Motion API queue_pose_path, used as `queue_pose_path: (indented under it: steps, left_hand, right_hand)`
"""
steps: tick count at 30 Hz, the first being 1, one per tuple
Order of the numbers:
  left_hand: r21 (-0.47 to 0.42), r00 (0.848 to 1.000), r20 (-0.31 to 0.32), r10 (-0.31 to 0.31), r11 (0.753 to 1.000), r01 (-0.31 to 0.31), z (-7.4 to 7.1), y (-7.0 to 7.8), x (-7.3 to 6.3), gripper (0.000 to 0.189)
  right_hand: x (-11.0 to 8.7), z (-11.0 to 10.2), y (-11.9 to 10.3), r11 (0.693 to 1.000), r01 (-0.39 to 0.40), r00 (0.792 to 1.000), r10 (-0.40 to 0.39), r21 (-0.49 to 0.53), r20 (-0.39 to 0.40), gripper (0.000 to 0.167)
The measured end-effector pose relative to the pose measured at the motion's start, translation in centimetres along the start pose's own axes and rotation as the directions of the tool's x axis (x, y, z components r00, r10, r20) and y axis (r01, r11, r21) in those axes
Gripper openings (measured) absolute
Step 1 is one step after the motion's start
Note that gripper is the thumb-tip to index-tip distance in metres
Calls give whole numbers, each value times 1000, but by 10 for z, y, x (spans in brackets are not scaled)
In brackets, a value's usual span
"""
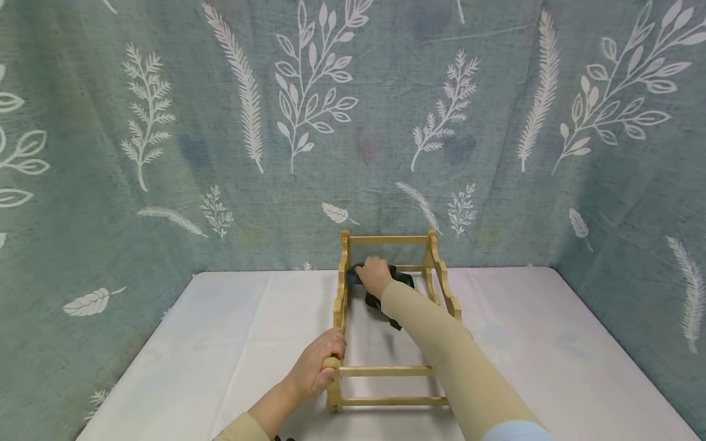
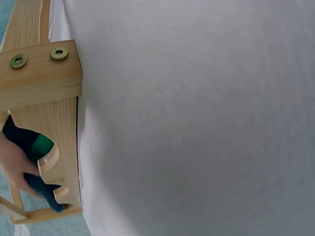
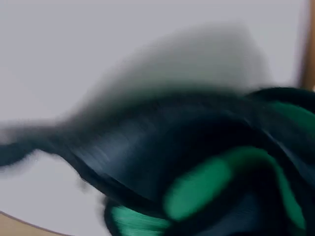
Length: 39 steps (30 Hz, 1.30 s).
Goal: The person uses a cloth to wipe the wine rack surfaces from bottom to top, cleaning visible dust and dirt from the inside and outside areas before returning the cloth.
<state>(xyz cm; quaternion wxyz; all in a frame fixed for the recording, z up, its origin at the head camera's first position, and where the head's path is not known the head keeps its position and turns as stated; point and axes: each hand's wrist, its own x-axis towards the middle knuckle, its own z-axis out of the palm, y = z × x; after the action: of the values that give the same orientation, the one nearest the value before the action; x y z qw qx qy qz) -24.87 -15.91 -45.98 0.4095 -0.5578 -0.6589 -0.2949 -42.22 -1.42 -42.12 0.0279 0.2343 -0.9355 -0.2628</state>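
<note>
A light wooden rack [image 1: 386, 371] with scalloped side rails stands on the white table. My left hand [image 1: 317, 364] grips its near left corner post. Inside the far half of the rack, my right hand [image 1: 376, 275] holds a dark, soft-looking item [image 1: 407, 280] across the frame, fingers curled over it near the left rail. Green patches show on the dark item [image 3: 133, 137] in the right wrist view, where it is blurred and curved; its kind is unclear. From the left wrist, the rack's post [image 2: 39, 73] shows two brass bolts, with the right hand [image 2: 15, 160] beyond the rail.
White cloth covers the table [image 1: 276, 306], which extends to both sides of the rack. A grey-green curtain [image 1: 364, 135] with white leaf prints hangs close behind the rack and along both sides of the table.
</note>
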Motion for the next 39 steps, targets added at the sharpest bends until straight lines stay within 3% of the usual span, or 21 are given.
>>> queue_pose_path:
  steps: [4, 7, 12, 14, 17, 21, 23, 26, 29, 31, 34, 39]
  left_hand:
    - [9, 1000, 13, -10, 1000, 9, 2, 0, 1, 48]
    - [21, 1000, 14, -4, 1000, 4, 1, -1, 0, 48]
    - [30, 1000, 12, -7, 1000, 6, -1, -1, 0, 49]
    - [25, 1000, 10, -6, 1000, 6, -2, -1, 0, 48]
    - [21, 1000, 6, -5, 1000, 5, -2, -1, 0, 47]
    - [20, 1000, 4, -9, 1000, 9, -2, 1, -1, 47]
    - [22, 1000, 1, -13, 1000, 13, -3, 2, -1, 47]
    - [30, 1000, 0, -19, 999, 19, -4, 1, -2, 46]
    - [34, 1000, 1, -26, 999, 26, -4, 1, -4, 46]
    - [40, 1000, -1, -30, 999, 30, -4, 1, -5, 46]
    - [51, 999, -4, -34, 998, 34, -3, 2, -6, 46]
    - [65, 1000, -3, -30, 997, 31, 0, 3, -3, 48]
  right_hand:
    - [0, 9, 6, 999, 4, 1000, -6, -49, -24, 45]
    - [-3, 19, 21, 996, -84, 996, 84, -15, 30, 38]
    - [-12, 30, 44, 962, -270, 953, 263, 34, 148, 33]
    - [-14, 31, 48, 950, -308, 940, 297, 41, 168, 35]
    - [-13, 28, 47, 948, -318, 931, 305, 32, 202, 36]
    - [-20, -1, 34, 966, -251, 947, 232, 60, 221, 32]
    - [-23, -22, 25, 965, -230, 963, 207, 128, 171, 29]
    - [-25, -54, 12, 955, -190, 981, 195, 228, -1, 26]
    - [-21, -66, 5, 968, -130, 968, 172, 217, -184, 24]
    - [-17, -63, 5, 979, -100, 955, 146, 180, -260, 26]
    - [-11, -49, 13, 989, -91, 946, 123, 119, -299, 32]
    - [-8, -25, 33, 990, -135, 959, 144, 51, -245, 37]
